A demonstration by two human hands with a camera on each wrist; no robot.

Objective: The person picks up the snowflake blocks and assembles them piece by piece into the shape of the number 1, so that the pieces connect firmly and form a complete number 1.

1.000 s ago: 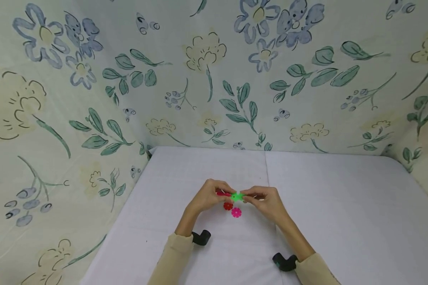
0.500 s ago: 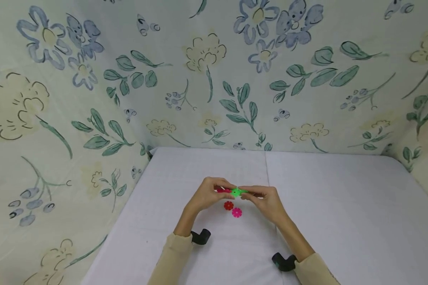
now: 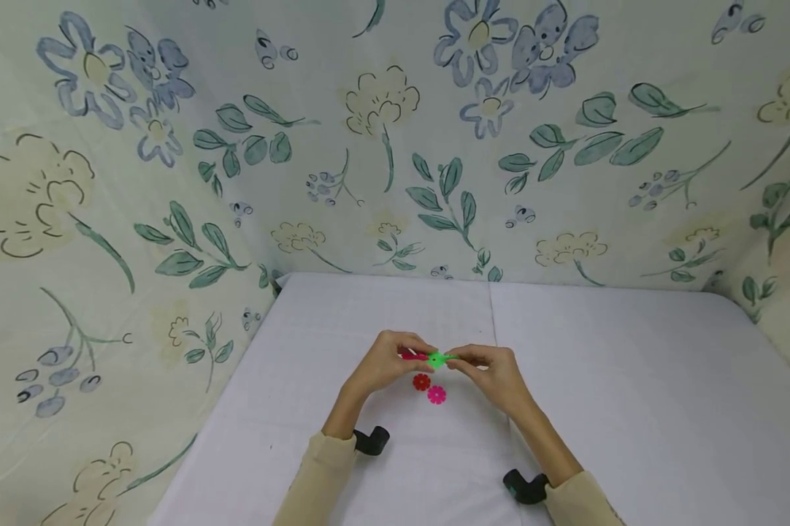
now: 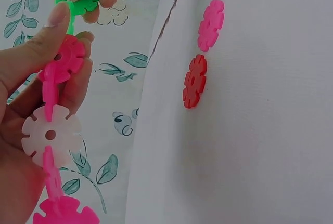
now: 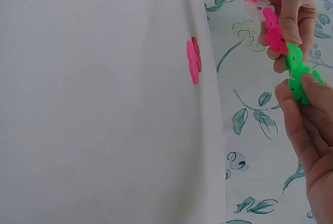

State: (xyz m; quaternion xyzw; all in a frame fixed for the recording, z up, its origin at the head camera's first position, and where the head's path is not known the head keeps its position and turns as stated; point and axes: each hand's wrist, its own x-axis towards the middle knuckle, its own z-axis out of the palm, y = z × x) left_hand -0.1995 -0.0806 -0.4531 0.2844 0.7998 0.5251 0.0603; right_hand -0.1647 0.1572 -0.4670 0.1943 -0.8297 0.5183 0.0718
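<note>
One disc chain [image 4: 62,130] lies along the pinching left grip [image 3: 383,361], green end [image 5: 295,76] pinched by right grip [image 3: 493,367].

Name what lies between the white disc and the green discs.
Two linked pink discs, one face-on, one edge-on, as the left wrist view shows.

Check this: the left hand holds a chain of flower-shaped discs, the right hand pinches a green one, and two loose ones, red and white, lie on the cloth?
Not quite: beside the red disc lies a pink disc, not a white one, as the left wrist view shows. The left hand does hold the chain, and the right hand the green disc.
</note>
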